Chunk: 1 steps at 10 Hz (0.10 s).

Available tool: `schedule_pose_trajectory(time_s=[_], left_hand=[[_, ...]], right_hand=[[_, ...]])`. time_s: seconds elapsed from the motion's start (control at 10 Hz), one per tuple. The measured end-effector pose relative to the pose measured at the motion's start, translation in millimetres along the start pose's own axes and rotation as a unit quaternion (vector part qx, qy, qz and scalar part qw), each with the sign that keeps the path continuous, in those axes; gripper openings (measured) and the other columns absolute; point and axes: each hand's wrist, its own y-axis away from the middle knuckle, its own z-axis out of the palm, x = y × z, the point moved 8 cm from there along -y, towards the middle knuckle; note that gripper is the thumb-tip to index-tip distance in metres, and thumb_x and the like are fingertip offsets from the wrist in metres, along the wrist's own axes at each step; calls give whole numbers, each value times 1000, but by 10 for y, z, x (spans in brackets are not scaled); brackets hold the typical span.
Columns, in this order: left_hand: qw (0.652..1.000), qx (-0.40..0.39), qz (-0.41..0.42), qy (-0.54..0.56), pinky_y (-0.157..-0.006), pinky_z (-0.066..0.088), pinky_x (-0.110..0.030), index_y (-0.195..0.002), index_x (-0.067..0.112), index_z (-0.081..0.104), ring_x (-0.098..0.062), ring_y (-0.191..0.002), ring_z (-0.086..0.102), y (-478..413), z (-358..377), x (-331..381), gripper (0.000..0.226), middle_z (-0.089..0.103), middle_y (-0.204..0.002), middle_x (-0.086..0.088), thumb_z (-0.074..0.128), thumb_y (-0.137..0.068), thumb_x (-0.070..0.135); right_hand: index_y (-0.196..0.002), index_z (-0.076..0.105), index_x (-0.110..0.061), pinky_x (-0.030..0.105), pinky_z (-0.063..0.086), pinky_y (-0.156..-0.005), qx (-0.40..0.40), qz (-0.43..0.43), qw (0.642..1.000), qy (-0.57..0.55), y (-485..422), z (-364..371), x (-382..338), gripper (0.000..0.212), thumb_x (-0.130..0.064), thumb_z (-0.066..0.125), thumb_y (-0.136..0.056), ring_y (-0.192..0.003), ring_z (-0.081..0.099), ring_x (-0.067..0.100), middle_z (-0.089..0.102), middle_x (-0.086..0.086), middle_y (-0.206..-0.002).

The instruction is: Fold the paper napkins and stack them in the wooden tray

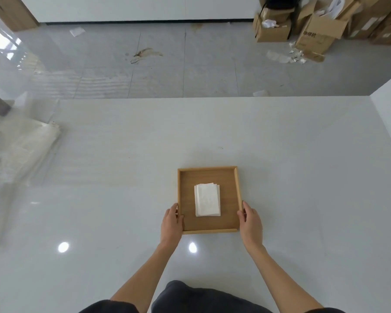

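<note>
A wooden tray sat on a shiny white surface, right in front of the person. In the middle of the tray lay the paper napkins, folded and piled in one small white stack. The edges of the pile did not line up quite evenly. There was bare wood all around the stack, so it touched none of the tray's walls.

The left grip held the left wall of the tray near the close corner. Its thumb was hooked over the wall and its fingers lay along the outside. The right grip held the right wall in the same way, with its thumb at the rim. Both were grasping the tray, one on each side. I could not tell if the tray was lifted or flat on the surface.

At the far left of the surface lay a heap of clear plastic. Past the surface was a grey floor. Brown cardboard boxes stood on the floor in the far right corner, with little white scraps beside them.
</note>
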Motion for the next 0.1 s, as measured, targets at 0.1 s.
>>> schedule_pose_trajectory(time_s=[0.1], left_hand=[[998, 27, 55, -13, -96, 40, -28, -146, 12, 41, -26, -125, 50, 85, -60, 186, 48, 48, -138, -8, 53, -100, 8]], right_hand=[[-156, 32, -22, 38, 50, -97, -5, -35, 999, 16, 10, -47, -42, 59, -35, 53, -102, -123, 56, 26, 57, 6, -133]])
